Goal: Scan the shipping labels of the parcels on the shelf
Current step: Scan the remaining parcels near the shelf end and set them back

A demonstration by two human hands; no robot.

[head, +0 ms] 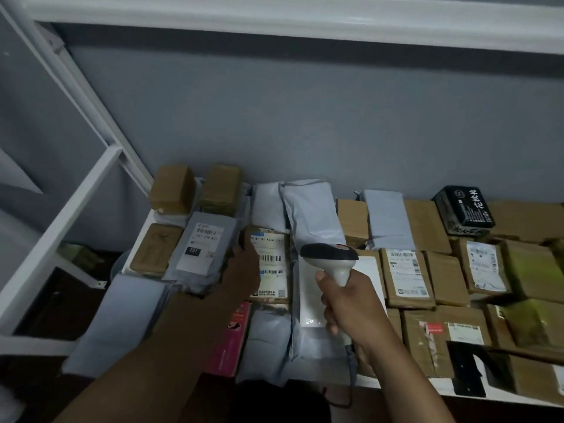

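So we've got the white shelf (137, 236) packed edge to edge with parcels, brown boxes from 12 round to 3 o'clock and grey mailers at 9, with barely a gap between them. Our left hand (244, 267) rests on the labelled box (268, 264) at centre, fingers hidden so we can't tell if it's gripping, probably steadying it. Our right hand (345, 303) is wrapped tight around the scanner (331, 257), aimed that way.

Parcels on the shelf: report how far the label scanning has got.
Nothing shows which labels are already scanned. In hand: the right hand grips the scanner, pointed toward the shelf, while the left hand rests on the labelled box beside the grey mailer. Left: likely the labelled cartons to the right, plus parcels lying label-down.
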